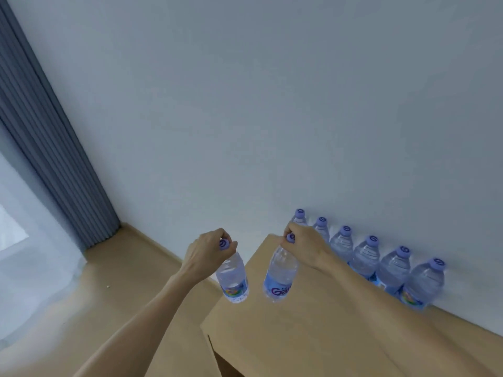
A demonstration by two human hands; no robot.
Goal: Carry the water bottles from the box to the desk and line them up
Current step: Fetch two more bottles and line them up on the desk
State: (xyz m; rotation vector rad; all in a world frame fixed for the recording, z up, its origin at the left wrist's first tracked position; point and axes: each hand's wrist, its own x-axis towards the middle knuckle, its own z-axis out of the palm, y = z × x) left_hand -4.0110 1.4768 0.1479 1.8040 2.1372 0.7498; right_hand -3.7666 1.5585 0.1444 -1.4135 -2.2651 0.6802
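head view, looking down past my forearms: the light wooden desk [313,330] runs along the pale wall [245,104], its near left corner low in the frame and its far left corner just under my right hand [304,248]; left of that edge lies open wooden floor [122,289], bounded by the grey pleated curtain [54,159] and a white sheer drape [32,254]; the desk top in front of the row is bare; my left hand [209,253] has its fingers curled round the lilac cap of a clear plastic water bottle [232,278], which hangs over the floor just off the desk's left edge; my right hand pinches the cap of a second clear water bottle [280,273] the same way, hanging over the desk's far left part; both bottles tilt slightly, show water inside and carry a blue label low down, the right one with purple lettering; six more lilac-capped clear bottles [364,257] stand upright in a row against the wall on the desk, side by side, beginning behind my right hand.
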